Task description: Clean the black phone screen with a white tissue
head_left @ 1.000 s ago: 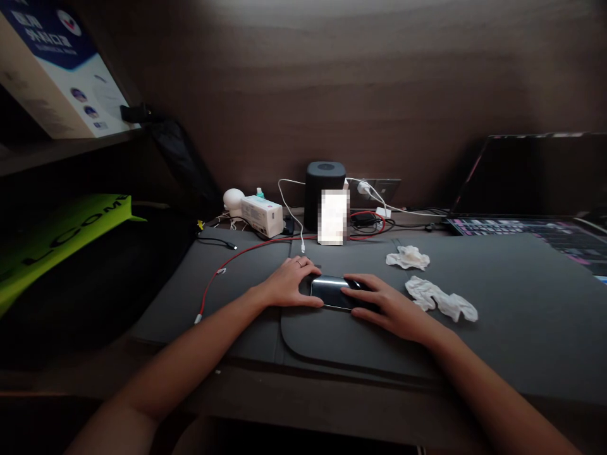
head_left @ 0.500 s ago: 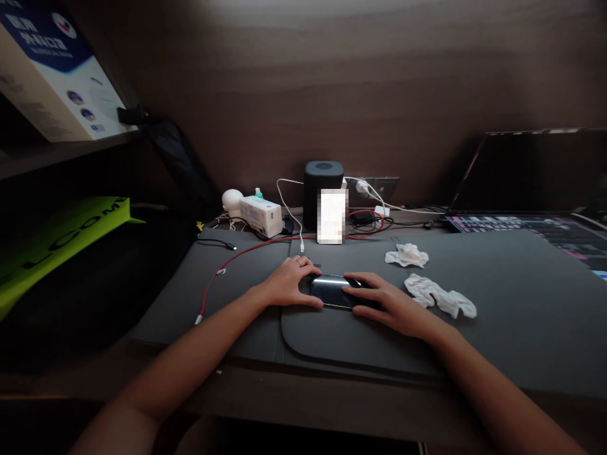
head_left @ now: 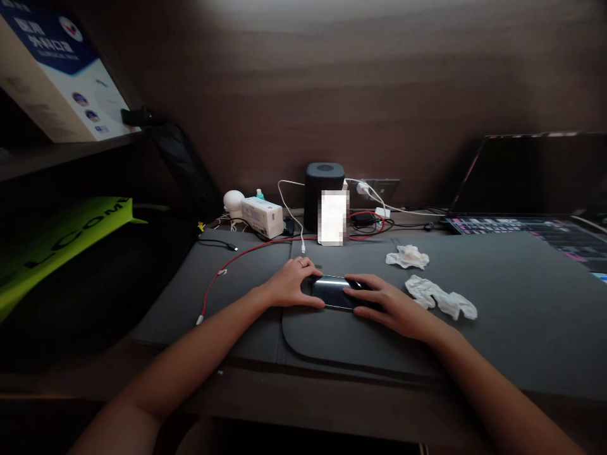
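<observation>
Phone (head_left: 332,292) lies on grey mat (head_left: 341,344), mid-desk; L hand (head_left: 291,285) grips its left end, R hand (head_left: 386,303) its right w/ a finger over the screen. White cable (head_left: 298,229) tip just beyond L hand; crumpled tissues (head_left: 441,297) near R hand. Behind: white box (head_left: 262,216), contents n/v, & blk speaker (head_left: 312,196). Mask box (head_left: 71,76) on L shelf, inside n/v; laptop (head_left: 535,177) far R.
</observation>
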Tool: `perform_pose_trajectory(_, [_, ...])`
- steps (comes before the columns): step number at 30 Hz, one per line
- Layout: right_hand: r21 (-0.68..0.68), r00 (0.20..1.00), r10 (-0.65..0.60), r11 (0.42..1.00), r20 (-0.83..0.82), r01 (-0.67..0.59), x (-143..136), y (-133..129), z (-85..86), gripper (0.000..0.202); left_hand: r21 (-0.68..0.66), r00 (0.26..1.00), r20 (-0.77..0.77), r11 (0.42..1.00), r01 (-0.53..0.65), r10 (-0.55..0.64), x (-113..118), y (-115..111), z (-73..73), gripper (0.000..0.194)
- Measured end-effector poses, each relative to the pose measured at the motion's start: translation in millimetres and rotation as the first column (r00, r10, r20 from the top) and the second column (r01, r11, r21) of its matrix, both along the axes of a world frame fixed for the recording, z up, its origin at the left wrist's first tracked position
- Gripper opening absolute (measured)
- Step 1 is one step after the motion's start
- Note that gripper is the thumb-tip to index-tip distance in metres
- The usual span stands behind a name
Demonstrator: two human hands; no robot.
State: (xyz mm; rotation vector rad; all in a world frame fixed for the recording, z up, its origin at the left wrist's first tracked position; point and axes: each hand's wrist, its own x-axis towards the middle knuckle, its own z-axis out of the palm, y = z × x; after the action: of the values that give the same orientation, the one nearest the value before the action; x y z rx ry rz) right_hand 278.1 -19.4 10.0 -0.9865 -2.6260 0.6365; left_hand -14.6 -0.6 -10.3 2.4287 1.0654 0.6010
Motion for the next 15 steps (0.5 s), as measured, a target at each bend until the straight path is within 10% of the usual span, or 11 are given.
perform_pose_trajectory(15, [0.074, 0.999, 0.012, 0.997, 0.051, -0.016, 0.1, -1.8, 1.7, 0.042, 0.014, 1.0, 0.022, 1.0, 0.01, -0.01, 0.2, 2.1, -2.3, 0.063])
